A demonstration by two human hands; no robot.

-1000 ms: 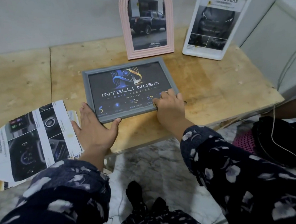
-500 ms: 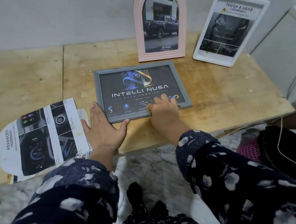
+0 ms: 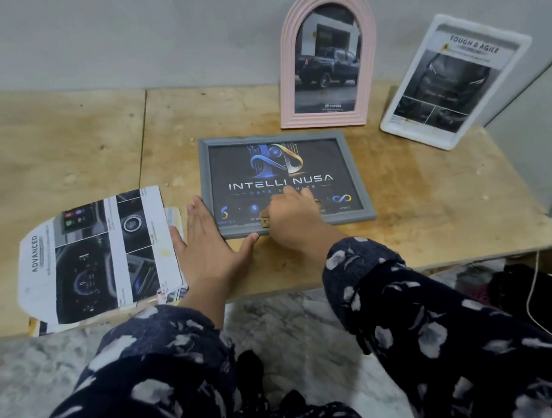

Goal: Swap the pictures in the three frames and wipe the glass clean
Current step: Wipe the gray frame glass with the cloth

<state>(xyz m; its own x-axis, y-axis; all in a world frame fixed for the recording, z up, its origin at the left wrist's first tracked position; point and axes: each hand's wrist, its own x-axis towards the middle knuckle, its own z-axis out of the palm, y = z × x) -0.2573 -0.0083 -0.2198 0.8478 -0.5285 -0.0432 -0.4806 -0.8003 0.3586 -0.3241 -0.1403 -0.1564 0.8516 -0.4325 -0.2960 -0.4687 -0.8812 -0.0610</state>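
Right hand (image 3: 290, 216) blurred, covering part of the grey frame's (image 3: 285, 179) lettering; small loose sheets (image 3: 175, 294) largely hidden under the brochure (image 3: 97, 256).

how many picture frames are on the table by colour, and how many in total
pink arched frame, standing: 1
white frame, standing, leaning back: 1
grey frame, lying flat under the left hand and right hand: 1
total: 3 frames
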